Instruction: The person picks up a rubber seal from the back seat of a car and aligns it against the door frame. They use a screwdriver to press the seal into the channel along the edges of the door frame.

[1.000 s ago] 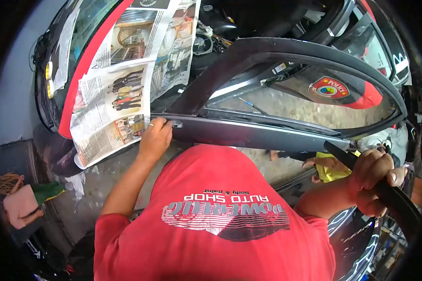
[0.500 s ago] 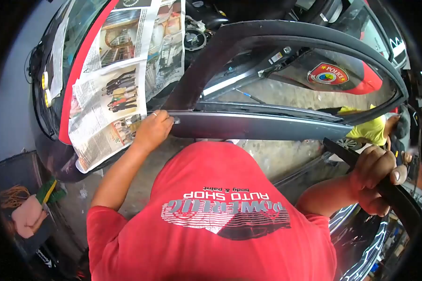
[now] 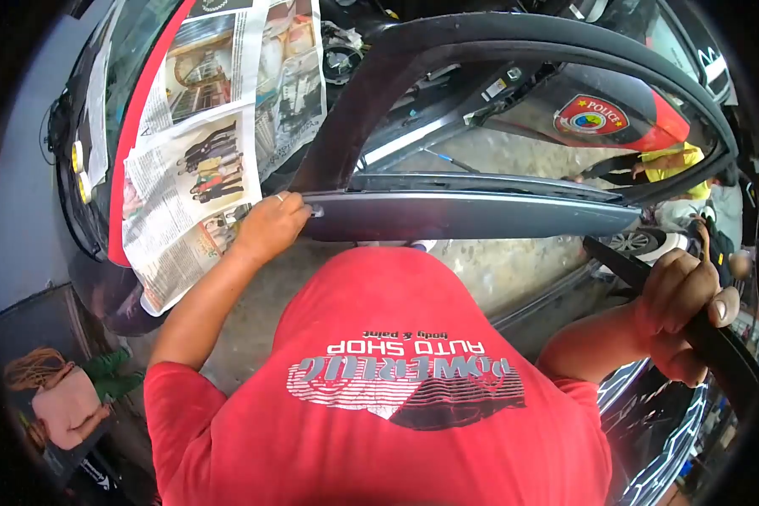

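Note:
A dark car door (image 3: 464, 216) with a black window frame stands open across the middle of the view. My left hand (image 3: 271, 226) is closed at the left end of the door panel, a ring on one finger, its fingertips at the edge beside a small latch part. At the right, my right hand (image 3: 681, 316) is wrapped round a long black trim strip (image 3: 620, 263). The strip slants from just below the door's right end down to the right edge of the view.
Newspaper sheets (image 3: 198, 169) cover the red-edged car body at left. Behind the door lies a panel with a police badge (image 3: 592, 122). A person in yellow (image 3: 679, 162) is beyond the window frame at right. Another person (image 3: 66, 405) is at lower left.
The door sits slightly higher in view. The person in yellow now shows through the window frame, and the person at lower left has shifted. Both my hands keep their holds.

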Tool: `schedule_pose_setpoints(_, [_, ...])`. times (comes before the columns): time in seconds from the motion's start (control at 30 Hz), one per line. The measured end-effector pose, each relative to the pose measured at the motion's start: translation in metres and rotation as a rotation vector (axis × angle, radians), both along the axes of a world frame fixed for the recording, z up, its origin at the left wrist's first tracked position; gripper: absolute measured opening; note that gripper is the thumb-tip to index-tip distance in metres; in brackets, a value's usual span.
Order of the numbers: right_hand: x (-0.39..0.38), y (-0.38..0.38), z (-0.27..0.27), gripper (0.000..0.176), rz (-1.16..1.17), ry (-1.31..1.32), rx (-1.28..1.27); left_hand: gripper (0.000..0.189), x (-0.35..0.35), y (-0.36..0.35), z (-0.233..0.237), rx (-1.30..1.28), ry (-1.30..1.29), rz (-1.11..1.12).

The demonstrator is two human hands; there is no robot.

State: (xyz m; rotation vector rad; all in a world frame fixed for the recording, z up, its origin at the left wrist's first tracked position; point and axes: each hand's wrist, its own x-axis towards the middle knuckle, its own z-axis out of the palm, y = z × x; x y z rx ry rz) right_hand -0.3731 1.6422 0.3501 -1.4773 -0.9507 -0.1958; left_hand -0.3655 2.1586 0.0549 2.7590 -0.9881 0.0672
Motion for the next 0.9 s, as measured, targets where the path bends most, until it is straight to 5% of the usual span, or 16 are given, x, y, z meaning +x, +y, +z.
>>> schedule_pose_setpoints(0.43, [0.002, 0.007, -0.002, 0.073, -0.002, -0.020, -0.017, 0.012, 0.005, -0.004, -0.012, 0.000, -0.091, -0.082])
schedule_pose_setpoints(0.63, [0.004, 0.010, -0.003, 0.071, -0.005, 0.001, -0.009, 0.010, -0.016, -0.017, -0.021, -0.190, -0.201, 0.204])
schedule_pose_setpoints(0.7, [0.005, 0.009, -0.005, 0.071, -0.008, 0.007, -0.005, 0.010, -0.027, -0.016, -0.019, -0.298, -0.086, 0.479])
schedule_pose_setpoints(0.9, [0.012, 0.008, -0.005, 0.070, 0.007, -0.003, -0.019, 0.014, -0.053, -0.009, 0.007, -0.535, -0.070, 0.518])
